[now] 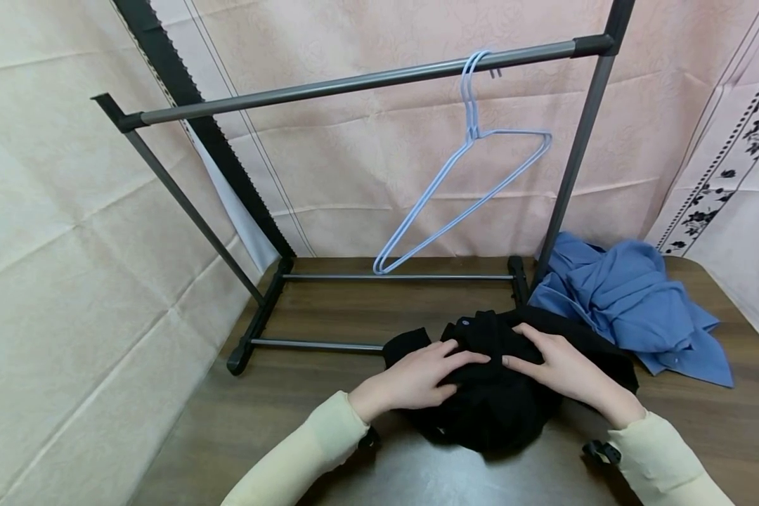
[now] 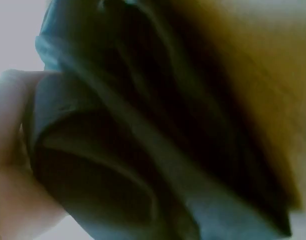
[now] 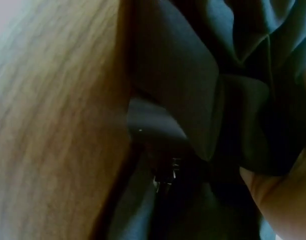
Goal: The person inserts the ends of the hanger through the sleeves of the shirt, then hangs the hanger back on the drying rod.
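A bunched black garment (image 1: 500, 414) lies on the wooden table in front of me, with a small button-like spot near its top. My left hand (image 1: 411, 376) holds its left part, index and middle fingers stretched over the folds. On the other side my right hand (image 1: 563, 365) grips the cloth, index finger and thumb apart. In the left wrist view, dark folds (image 2: 158, 145) lie against the thumb and fingers. The right wrist view shows the thumb (image 3: 273, 195) tucked under a fold, near a small metal fastening (image 3: 165, 177) on the garment.
Behind the garment stands a dark metal clothes rack (image 1: 354, 86). Light blue hangers (image 1: 443, 176) hang together from its top bar, toward the right. A crumpled blue cloth (image 1: 639, 302) lies on the table (image 1: 278, 422) at the right. Pale curtains (image 1: 101, 281) surround the table.
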Tool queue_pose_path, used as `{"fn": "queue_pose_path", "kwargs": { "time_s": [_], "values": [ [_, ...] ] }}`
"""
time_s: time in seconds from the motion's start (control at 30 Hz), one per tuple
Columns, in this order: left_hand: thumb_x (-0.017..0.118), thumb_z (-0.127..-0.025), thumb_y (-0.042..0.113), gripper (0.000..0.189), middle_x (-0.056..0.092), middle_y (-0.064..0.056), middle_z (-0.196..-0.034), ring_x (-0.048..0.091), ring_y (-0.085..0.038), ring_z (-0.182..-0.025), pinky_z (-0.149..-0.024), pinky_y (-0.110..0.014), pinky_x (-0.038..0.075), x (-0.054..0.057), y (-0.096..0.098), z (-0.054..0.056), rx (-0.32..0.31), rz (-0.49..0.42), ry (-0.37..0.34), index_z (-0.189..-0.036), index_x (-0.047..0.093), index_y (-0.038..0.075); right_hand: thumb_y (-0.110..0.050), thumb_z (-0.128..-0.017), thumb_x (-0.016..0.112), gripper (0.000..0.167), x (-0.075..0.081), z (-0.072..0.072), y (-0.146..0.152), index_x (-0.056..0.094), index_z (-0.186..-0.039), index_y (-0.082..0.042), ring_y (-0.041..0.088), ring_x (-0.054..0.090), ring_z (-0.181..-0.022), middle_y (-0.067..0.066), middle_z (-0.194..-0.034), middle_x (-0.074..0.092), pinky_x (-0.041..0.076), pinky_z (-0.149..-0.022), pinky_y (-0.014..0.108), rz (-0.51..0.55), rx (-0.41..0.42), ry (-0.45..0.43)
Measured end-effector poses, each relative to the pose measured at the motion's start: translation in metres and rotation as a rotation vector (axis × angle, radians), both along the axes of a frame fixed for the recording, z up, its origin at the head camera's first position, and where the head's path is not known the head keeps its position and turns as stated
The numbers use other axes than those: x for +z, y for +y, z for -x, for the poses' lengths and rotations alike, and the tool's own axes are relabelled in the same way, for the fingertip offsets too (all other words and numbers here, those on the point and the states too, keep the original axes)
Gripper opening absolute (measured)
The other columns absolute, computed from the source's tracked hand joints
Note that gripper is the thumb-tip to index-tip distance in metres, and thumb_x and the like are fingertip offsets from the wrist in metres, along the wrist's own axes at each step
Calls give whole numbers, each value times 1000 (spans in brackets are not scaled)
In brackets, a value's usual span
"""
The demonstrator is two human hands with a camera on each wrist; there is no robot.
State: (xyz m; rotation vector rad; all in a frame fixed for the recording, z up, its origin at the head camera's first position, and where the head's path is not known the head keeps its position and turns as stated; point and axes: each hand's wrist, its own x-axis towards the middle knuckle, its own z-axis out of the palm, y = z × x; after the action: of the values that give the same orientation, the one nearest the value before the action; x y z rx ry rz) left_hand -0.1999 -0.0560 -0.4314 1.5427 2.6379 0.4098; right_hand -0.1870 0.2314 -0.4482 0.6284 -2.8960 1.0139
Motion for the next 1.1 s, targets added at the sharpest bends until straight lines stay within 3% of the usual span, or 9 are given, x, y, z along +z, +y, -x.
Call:
{"fn": "queue_pose_path", "kwargs": {
  "time_s": [0.13, 0.23, 0.43, 0.57, 0.7, 0.8, 0.9, 1.1],
  "values": [
    [64, -100, 20, 60, 51, 5, -108, 47, -7, -84, -72, -21, 42, 8, -9, 4, 4, -44, 14, -153, 40, 32, -55, -97, 60, 65, 5, 0, 1, 55, -136, -4, 35, 60, -118, 18, -132, 62, 48, -94, 57, -18, -23, -11],
    [65, -99, 20, 57, 53, 4, -112, 49, -7, -87, -75, -22, 44, 17, -17, 9, 22, -84, 33, -152, 43, 30, -52, -99, 59, 57, 12, 0, 5, 57, -135, -7, 36, 60, -118, 17, -131, 63, 48, -94, 57, -14, -32, 26],
    [65, -99, 14, 46, 55, 2, -116, 52, -10, -93, -79, -27, 47, 38, -33, 21, 98, -198, 106, -143, 56, 25, -27, -102, 62, 26, 31, 0, 14, 63, -124, -14, 12, 64, -90, -2, -103, 69, 54, -76, 32, 69, -4, 181],
    [66, -97, 7, 42, 57, 0, -120, 53, -16, -108, -91, -34, 46, 48, -45, 29, 170, -293, 164, -137, 62, 20, -16, -100, 64, 23, 44, -1, 22, 64, -123, -13, 4, 62, -84, -6, -99, 69, 50, -72, 20, 101, -10, 283],
    [68, -96, 8, 39, 56, -4, -125, 51, -23, -113, -92, -42, 43, 53, -54, 30, 207, -340, 202, -133, 64, 18, -13, -100, 64, 23, 52, -5, 30, 65, -123, -12, 3, 61, -86, -4, -102, 69, 48, -74, 15, 115, -38, 325],
    [68, -97, 12, 37, 56, -4, -127, 50, -23, -114, -93, -42, 41, 56, -55, 28, 192, -345, 204, -132, 65, 18, -13, -99, 65, 23, 56, -9, 36, 66, -122, -11, 1, 60, -89, -3, -104, 70, 46, -75, 12, 122, -73, 326],
    [68, -97, 17, 34, 57, -3, -126, 51, -22, -114, -96, -40, 42, 58, -52, 22, 129, -316, 176, -132, 66, 16, -15, -99, 65, 22, 59, -11, 43, 67, -121, -11, -1, 58, -90, -3, -105, 69, 45, -76, 12, 96, -89, 329],
    [63, -101, 35, 42, 54, 0, -133, 47, -17, -124, -101, -40, 40, 50, -38, 9, 15, -142, 106, -140, 59, 23, -16, -94, 73, 28, 53, -12, 50, 67, -121, -13, 5, 59, -94, 0, -109, 67, 50, -75, 18, 60, -53, 306]
  ]
}}
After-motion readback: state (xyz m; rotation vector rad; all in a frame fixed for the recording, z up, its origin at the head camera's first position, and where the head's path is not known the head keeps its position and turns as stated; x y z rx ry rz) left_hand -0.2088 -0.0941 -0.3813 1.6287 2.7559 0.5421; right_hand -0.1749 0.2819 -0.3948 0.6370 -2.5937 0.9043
